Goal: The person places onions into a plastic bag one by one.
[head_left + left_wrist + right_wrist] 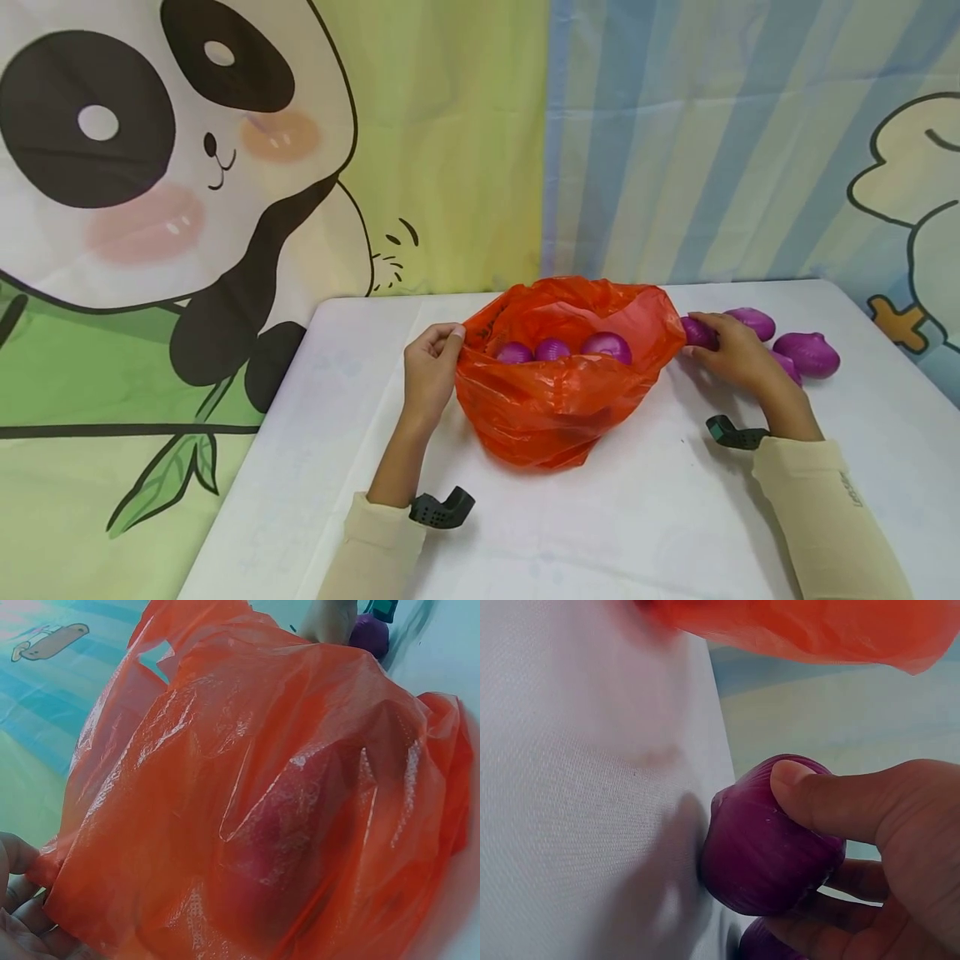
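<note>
A red plastic bag [551,408] stands with its mouth spread on the white table, several purple onions [606,347] showing inside. My left hand [432,367] pinches the left edge of the bag's rim between thumb and fingers. In the left wrist view the bag [187,810] fills most of the picture, and a dark round shape shows through it. At the bag's right side my right hand [731,354] grips a purple onion [769,840], thumb on one side and fingers on the other. That onion is just above or against the table; which one, I cannot tell.
More purple onions [808,356] lie on the table right of and behind my right hand, one partly hidden by it. The white table [600,525] ends at the back against a printed curtain [450,150]. A black camera mount [442,508] sits on each wrist.
</note>
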Action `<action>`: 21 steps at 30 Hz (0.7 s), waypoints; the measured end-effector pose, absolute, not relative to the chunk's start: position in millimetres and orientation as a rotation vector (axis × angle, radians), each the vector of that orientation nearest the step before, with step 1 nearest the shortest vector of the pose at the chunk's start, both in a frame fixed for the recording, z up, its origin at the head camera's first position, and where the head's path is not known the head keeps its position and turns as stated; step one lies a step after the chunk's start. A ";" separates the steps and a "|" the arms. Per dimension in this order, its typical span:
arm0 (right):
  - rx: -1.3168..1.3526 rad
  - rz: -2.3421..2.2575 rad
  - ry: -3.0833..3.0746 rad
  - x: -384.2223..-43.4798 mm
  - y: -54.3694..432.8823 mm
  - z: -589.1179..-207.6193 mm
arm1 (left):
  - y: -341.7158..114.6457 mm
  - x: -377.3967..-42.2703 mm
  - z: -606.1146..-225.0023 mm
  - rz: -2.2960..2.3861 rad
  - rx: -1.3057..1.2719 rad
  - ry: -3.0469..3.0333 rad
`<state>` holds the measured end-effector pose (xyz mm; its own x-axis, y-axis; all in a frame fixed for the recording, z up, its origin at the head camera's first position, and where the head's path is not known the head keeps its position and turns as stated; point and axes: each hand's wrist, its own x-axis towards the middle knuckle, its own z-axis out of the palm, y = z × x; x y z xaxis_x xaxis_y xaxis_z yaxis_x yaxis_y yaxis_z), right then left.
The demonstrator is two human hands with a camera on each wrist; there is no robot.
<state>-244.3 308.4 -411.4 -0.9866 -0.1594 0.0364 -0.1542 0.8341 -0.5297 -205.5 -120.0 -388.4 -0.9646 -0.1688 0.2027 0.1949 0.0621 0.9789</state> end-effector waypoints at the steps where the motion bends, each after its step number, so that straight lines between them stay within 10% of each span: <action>1: -0.245 -0.871 2.992 -244.0 308.2 -411.3 | -120.1 -205.5 -388.4 -1.989 -0.025 -2.080; 21: -0.205 -1.075 2.989 -223.9 296.1 -382.8 | -120.2 -201.9 -384.4 -2.002 -0.034 -2.088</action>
<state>-223.9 296.1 -382.8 -0.9908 -0.1072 0.0823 -0.1351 0.7635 -0.6315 -201.9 -120.2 -384.4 -0.9690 -0.1537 0.1936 0.1869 0.0567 0.9807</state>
